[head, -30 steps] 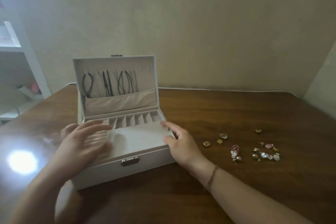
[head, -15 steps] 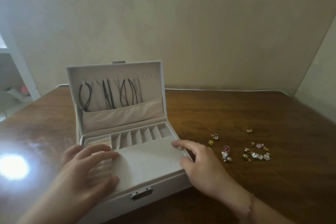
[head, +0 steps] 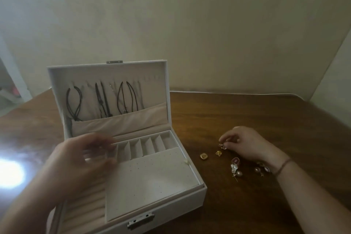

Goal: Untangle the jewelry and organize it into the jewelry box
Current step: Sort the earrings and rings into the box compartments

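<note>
The earring (head: 222, 146) pinched by the right hand (head: 245, 143) could slip and skitter off among the loose jewelry (head: 235, 167) right of the box (head: 171, 195), since the pinch is only by fingertips. The left hand (head: 81, 161) hovers blurred over the box's left side, fingers loosely spread, holding nothing as far as I can tell

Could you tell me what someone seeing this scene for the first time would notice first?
The open white jewelry box at the centre of the wooden table stands out first, with black cords hanging inside its raised lid. To its right, the right hand pinches a small earring among loose jewelry pieces scattered on the table. The blurred left hand hovers over the box's left side.
</note>
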